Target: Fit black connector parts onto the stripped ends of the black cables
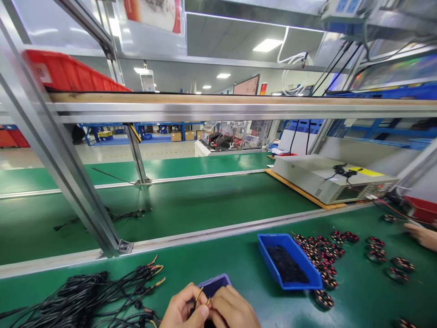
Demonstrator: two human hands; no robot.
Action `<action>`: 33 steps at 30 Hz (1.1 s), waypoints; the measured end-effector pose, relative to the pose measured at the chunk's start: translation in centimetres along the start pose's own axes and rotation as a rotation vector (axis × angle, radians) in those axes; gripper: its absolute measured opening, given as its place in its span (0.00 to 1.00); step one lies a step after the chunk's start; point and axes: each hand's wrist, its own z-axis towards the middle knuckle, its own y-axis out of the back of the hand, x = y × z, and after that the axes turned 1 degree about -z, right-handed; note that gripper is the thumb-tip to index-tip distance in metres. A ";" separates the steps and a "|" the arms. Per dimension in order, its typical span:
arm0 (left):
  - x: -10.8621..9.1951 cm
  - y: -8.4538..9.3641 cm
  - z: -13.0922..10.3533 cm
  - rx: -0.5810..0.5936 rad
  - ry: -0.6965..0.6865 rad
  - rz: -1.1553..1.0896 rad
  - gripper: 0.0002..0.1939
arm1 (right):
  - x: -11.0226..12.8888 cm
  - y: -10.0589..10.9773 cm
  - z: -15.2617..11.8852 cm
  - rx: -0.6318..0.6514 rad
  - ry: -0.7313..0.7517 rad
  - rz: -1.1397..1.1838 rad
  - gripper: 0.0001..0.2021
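At the bottom middle, my left hand [187, 309] pinches a black cable [193, 310] near its end, where thin yellow wires fan out. My right hand [232, 309] is beside it, its fingers closed at the wire tips; whatever it pinches is too small to make out. Just behind both hands stands a small purple bin [218, 282], partly covered by them. Left of my hands lies a heap of black cables [78, 296] with stripped orange and yellow wire ends. A blue tray [290, 262] holding thin black pieces sits to the right.
Several round copper-wound motor parts [322, 255] lie right of the blue tray. Another person's hand [423, 236] is at the right edge. A grey instrument [331, 177] stands on a wooden board behind. A metal post [78, 177] rises at left, and a shelf [218, 109] crosses above.
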 end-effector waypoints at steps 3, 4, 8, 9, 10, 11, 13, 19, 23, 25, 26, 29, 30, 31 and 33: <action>-0.1 -0.1 -0.2 -0.009 0.002 0.012 0.29 | 0.4 2.1 0.6 -0.027 -0.106 0.324 0.11; -0.2 -0.2 -0.2 -0.016 0.004 0.020 0.29 | 0.5 2.7 0.8 -0.047 -0.133 0.405 0.11; -0.4 -0.4 -0.5 -0.055 -0.033 0.066 0.30 | 0.9 4.1 1.0 -0.123 -0.115 0.447 0.12; -0.4 -0.5 -0.6 -0.064 -0.044 0.074 0.30 | 0.9 4.3 1.0 -0.133 -0.094 0.427 0.13; -0.4 -0.5 -0.7 -0.071 -0.049 0.080 0.31 | 1.0 4.4 0.9 -0.141 -0.072 0.404 0.13; -0.4 -0.5 -0.7 -0.077 -0.051 0.083 0.31 | 1.1 4.4 0.9 -0.149 -0.049 0.381 0.12; -0.3 -0.6 -0.8 -0.083 -0.054 0.087 0.31 | 1.3 4.4 0.8 -0.158 -0.011 0.341 0.12; -0.1 -0.5 -0.8 -0.073 -0.070 0.092 0.31 | 1.6 4.4 0.9 -0.167 0.032 0.260 0.13; -0.1 -0.6 -0.8 -0.074 -0.071 0.090 0.31 | 1.8 4.4 1.0 -0.182 0.028 0.249 0.13; -0.2 -0.6 -0.8 -0.078 -0.073 0.087 0.32 | 1.8 4.4 1.0 -0.196 0.034 0.247 0.13; -0.2 -0.7 -0.8 -0.080 -0.075 0.085 0.32 | 1.8 4.4 1.1 -0.202 0.038 0.245 0.13; -0.3 -0.7 -0.9 -0.086 -0.082 0.073 0.31 | 1.7 4.3 1.1 -0.217 0.042 0.244 0.13; -0.2 -0.7 -0.9 -0.088 -0.085 0.068 0.31 | 1.6 4.3 1.2 -0.221 0.038 0.245 0.13; -0.2 -0.7 -0.8 -0.090 -0.087 0.062 0.31 | 1.6 4.3 1.2 -0.223 0.034 0.245 0.13; -0.1 -0.7 -0.8 -0.095 -0.091 0.050 0.31 | 1.6 4.2 1.2 -0.215 0.033 0.242 0.13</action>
